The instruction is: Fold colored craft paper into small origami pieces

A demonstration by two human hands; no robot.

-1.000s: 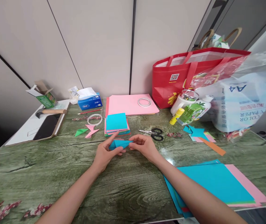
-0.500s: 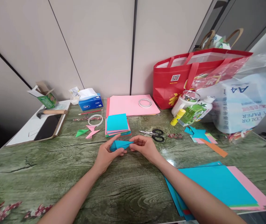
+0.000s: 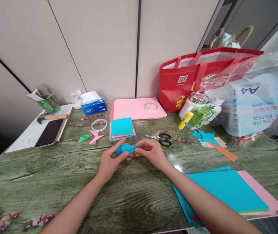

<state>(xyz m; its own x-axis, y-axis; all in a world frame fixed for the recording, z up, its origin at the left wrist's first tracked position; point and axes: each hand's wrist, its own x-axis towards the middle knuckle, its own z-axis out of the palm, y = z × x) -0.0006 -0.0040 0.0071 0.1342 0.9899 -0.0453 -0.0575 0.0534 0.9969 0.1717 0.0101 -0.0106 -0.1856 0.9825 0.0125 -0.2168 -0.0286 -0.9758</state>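
Between my two hands is a folded blue paper [image 3: 126, 148], pointed at its right end. My left hand [image 3: 112, 158] is closed around its wider left part, with the thumb along the near side. At the narrow tip, my right hand [image 3: 151, 151] pinches the paper between thumb and fingers. Just behind it lies a stack of square coloured papers [image 3: 122, 127], blue on top. Black-handled scissors [image 3: 162, 139] rest to the right of the stack. Folded pink paper pieces [image 3: 96, 137] and a green folded piece [image 3: 84, 138] lie to the left.
Large blue sheets [image 3: 224, 190] lie under my right forearm. Paper scraps [image 3: 207, 139], a glue stick [image 3: 185, 121] and a red bag [image 3: 173, 87] are on the right. A tissue box [image 3: 94, 106], tape roll [image 3: 99, 124], phone [image 3: 49, 132] and hammer [image 3: 56, 116] are on the left.
The blue paper's folded face is turned slightly differently between my fingers. Both hands keep their hold, and the view has shifted a little.
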